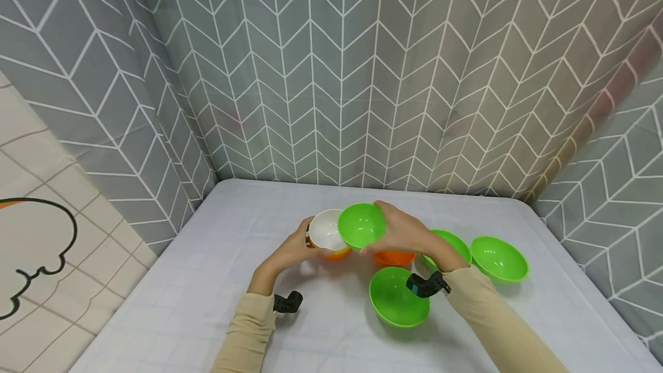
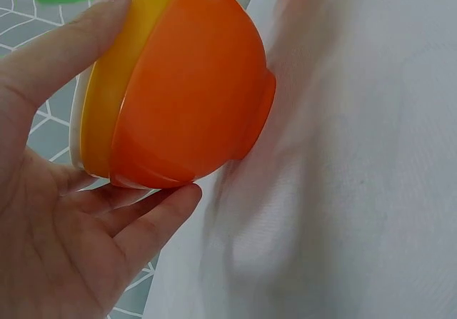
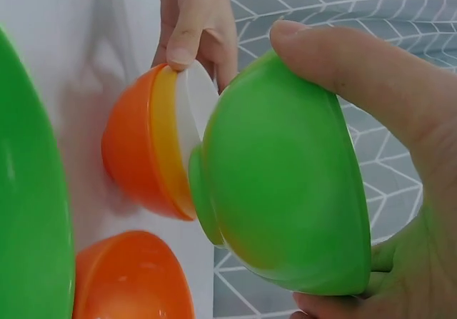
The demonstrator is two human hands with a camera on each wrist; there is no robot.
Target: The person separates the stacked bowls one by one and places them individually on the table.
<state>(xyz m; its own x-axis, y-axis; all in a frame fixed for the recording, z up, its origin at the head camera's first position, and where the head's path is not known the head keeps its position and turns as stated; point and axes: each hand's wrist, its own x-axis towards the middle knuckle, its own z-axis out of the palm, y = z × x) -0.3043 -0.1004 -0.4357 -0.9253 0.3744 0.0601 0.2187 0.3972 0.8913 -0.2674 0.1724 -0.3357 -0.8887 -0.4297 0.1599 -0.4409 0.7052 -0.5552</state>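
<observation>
Nested bowls, one stack of three, just below centre of the head view: white bowl (image 1: 327, 230), yellow bowl (image 2: 107, 94), orange bowl (image 2: 196, 83) outermost. Your left hand (image 1: 292, 249) grips the stack, thumb and fingers round its side. A dark print at the white bowl's left edge is too small to read.

Green bowls, four: one (image 1: 361, 225) gripped by your right hand (image 1: 401, 228), just right of the stack; one (image 1: 397, 304) lower centre; two (image 1: 452, 240) (image 1: 499, 259) right of centre.

Loose orange bowl (image 1: 395, 258), one: below your right hand.

Black wrist cameras, two (image 1: 287, 303) (image 1: 426, 285).
</observation>
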